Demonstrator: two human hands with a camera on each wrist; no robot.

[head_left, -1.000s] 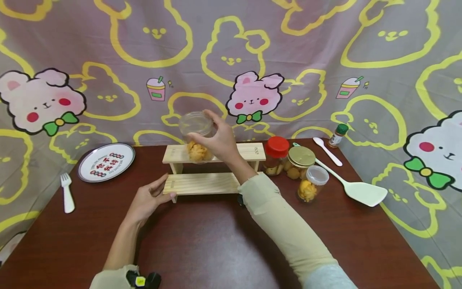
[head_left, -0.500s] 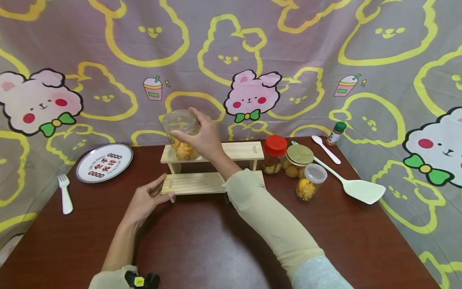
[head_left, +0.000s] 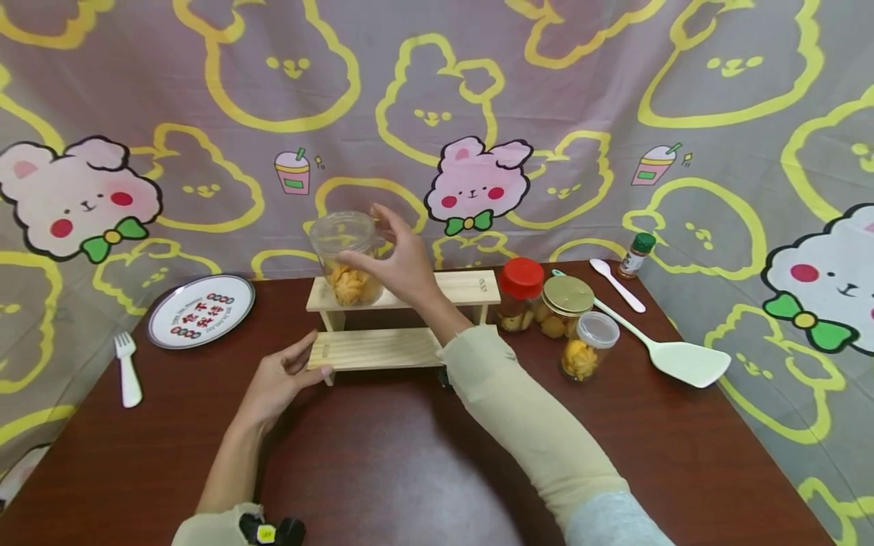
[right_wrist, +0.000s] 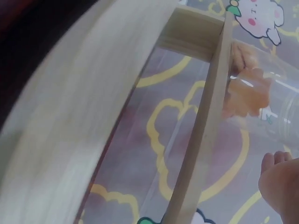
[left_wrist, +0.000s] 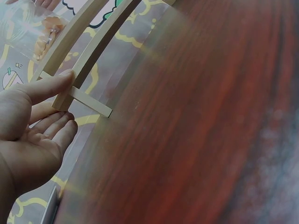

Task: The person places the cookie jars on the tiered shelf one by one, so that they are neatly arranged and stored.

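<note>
The clear round plastic jar w/ yellow twisty snacks (head_left: 333, 265) sits near the L end of the top board (head_left: 457, 288) of the pale two-step wood rack (head_left: 389, 349). It could get tipped or nudged off, b/c the R hand (head_left: 406, 262) looks loose, fingers not squeezing, but its thumb is right in front of the jar & might catch it. The rack could also jerk & shake the jar if the L hand (head_left: 276, 383), which pinches the low board's L end, tugs too hard. The R arm's pale tan-green sleeve (head_left: 519, 413) is close over the rack, so it might bump too. Vs. ½ sec ago, the R hand is a bit more to the right of the jar; the jar & L hand look abt the same. Vs. 1 sec ago, the jar is farther left.
</note>
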